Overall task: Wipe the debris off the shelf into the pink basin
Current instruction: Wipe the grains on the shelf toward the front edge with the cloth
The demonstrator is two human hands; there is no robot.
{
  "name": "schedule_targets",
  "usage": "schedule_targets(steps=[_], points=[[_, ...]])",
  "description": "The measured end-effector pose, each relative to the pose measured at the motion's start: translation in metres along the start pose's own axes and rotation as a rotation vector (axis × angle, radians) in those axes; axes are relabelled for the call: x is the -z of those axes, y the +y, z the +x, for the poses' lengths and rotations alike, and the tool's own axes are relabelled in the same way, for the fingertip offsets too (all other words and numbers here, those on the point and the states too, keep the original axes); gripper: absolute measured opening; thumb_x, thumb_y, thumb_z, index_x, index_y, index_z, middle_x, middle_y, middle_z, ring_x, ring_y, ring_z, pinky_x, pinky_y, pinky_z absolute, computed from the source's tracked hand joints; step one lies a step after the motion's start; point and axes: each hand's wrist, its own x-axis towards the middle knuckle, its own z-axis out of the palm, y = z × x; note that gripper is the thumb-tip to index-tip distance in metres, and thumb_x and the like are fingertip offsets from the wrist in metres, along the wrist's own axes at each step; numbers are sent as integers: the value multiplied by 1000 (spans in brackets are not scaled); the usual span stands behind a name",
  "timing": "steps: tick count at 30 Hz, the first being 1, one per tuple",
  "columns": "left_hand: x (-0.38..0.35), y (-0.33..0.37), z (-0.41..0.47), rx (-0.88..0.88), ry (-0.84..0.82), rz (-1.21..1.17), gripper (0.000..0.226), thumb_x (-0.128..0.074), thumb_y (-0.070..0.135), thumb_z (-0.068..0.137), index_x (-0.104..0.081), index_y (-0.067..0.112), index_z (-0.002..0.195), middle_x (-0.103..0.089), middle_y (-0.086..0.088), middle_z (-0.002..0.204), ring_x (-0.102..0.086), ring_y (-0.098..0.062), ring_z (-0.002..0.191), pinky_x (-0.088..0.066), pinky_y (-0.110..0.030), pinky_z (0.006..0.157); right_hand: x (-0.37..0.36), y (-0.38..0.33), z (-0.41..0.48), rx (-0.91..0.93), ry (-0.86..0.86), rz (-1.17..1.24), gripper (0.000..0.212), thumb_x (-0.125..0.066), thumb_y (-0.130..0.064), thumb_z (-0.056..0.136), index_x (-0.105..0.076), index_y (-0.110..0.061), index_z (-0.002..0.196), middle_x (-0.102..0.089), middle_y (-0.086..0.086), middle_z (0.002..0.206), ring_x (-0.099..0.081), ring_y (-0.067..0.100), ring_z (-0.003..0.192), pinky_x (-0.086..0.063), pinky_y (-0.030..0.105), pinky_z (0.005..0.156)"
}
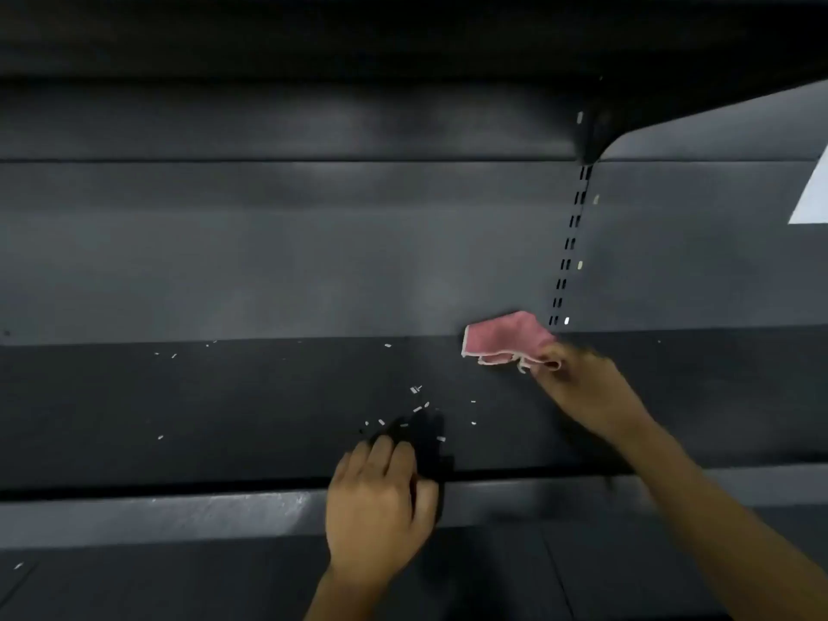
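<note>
Dim store aisle, dark metal shelving all round you, and the flat black metal shelf (251,396) runs straight across, with a grey back panel (313,253) rising behind it and a slotted upright strip (569,244) off at the back. Take the small pink cloth with pale edging (506,340) as your landmark: it sits at the back of the shelf, right at the foot of the back panel, just beside the base of the slotted strip. Your right hand (582,387) has its grip closed on the cloth's near corner, the rest of it trailing away toward your left. The scattered bits of pale debris (416,405) lie forward and to the left of the cloth, spread in a loose band running along the shelf, thickest toward its front edge, with a few stragglers far left by the back panel. So the cloth is behind and to the right of the mess, and the stroke looks like a pull forward and leftward. Your left hand (381,499) is curled at the shelf's front lip, near the thickest patch, apparently around something dark; I can't tell what. No pink basin in view.
</note>
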Motion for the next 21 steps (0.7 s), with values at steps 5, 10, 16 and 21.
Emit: schedule_targets(steps=[5, 10, 16, 21], points=[[-4, -3, -4, 1, 55, -37, 17, -48, 23, 69, -54, 12, 58, -51, -4, 59, -45, -24, 52, -41, -31, 49, -19, -5, 80, -22, -112, -52, 29, -44, -22, 93, -56, -4, 113, -62, 21, 115, -61, 33, 100, -48, 37, 86], [-8, -4, -2, 8, 110, -4, 17, -51, 27, 67, -56, 14, 58, -56, -5, 63, -48, -26, 52, -37, -29, 56, -63, -4, 98, -230, -151, -240, 52, -54, -44, 84, -51, -5, 119, -49, 21, 127, -47, 39, 116, -44, 45, 97], [-11, -5, -3, -2, 136, 21, 14, -49, 23, 65, -50, 13, 55, -49, -6, 60, -42, -27, 51, -33, -31, 55, -28, 0, 97, -217, -113, 231, 9, -69, -5, 73, -66, -10, 66, -72, 14, 68, -68, 24, 49, -51, 22, 37], [-13, -6, -3, -22, 131, 46, 15, -46, 23, 67, -50, 13, 56, -48, -7, 60, -42, -28, 51, -32, -32, 54, 1, 49, 79, -140, 107, -247, 14, -61, -5, 66, -62, -14, 77, -61, 10, 98, -53, 30, 109, -40, 35, 89]])
